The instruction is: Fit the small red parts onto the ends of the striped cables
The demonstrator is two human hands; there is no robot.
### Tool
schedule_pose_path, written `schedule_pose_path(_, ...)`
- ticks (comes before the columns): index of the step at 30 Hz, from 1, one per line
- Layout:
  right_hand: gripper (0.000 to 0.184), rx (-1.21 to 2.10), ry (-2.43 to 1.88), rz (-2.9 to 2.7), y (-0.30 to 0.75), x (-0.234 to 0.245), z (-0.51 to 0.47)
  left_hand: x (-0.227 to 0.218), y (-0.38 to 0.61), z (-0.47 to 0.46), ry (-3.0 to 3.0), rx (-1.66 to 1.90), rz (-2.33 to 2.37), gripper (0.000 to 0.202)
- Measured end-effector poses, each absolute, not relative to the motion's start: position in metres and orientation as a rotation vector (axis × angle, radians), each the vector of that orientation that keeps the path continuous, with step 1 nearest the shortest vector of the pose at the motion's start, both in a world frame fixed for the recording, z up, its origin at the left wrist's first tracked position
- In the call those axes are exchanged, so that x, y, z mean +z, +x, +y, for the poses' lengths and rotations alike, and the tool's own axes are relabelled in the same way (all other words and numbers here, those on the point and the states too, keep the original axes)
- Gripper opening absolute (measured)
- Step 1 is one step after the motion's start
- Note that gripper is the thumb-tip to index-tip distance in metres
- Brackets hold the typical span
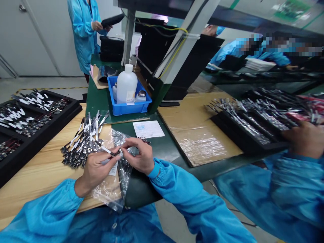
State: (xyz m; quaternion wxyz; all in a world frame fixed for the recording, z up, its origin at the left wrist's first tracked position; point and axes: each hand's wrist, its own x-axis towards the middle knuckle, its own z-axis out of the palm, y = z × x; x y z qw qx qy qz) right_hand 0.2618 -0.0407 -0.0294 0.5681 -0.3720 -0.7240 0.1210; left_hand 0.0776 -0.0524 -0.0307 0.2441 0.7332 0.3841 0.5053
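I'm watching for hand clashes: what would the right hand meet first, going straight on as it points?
Most likely the end of the thin strip pinched in the left hand, then that hand itself; the right hand seems at or almost at it, though depth is unclear.

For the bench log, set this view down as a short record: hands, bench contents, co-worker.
Left hand: pinching a white-marked strip
Right hand: pinching at the strip's end, detail too small to tell
Under hands: clear plastic bag
Beside bag: pile of similar strips
Blue bin: white plastic bottle, metal-capped jar
Far left: black tray of circuit boards
Far right: co-worker's hand
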Motion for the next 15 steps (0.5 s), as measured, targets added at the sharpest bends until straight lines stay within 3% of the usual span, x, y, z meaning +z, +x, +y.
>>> schedule_pose_path(15,0.025,0.224,-0.957,-1.731,0.2609,-0.0315,-0.0421,-0.0302,0.0764,-0.0501,2.042,1.324,1.028,0.018)
